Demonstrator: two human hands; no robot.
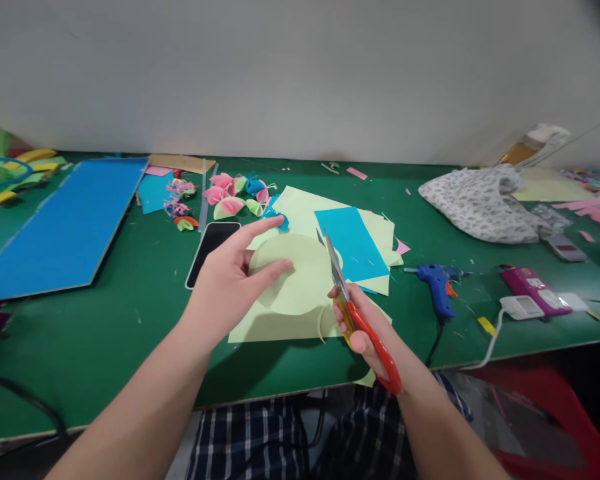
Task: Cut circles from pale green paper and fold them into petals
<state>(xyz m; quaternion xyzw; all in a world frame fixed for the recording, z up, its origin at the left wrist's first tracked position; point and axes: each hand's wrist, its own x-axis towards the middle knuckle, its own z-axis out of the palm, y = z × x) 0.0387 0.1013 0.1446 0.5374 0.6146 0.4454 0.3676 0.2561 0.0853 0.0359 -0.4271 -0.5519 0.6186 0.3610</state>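
Observation:
My left hand [243, 263] grips the left edge of a pale green paper disc [303, 293], thumb on top and index finger stretched out above it. In my right hand [360, 320] is a pair of scissors [353, 307] with one red and one yellow handle, blades slightly apart and pointing up at the disc's right edge. A thin curled paper strip [321, 325] hangs by the disc's lower right. Beneath lie pale green sheets [260, 330] and a blue paper piece [353, 243].
A phone [205, 257] lies left of the papers, near folded paper petals [230, 197]. Far left is a blue board [70, 227]. To the right are a blue glue gun [437, 287], a patterned cloth [475, 200], a purple box [535, 290] and a white power adapter [521, 307].

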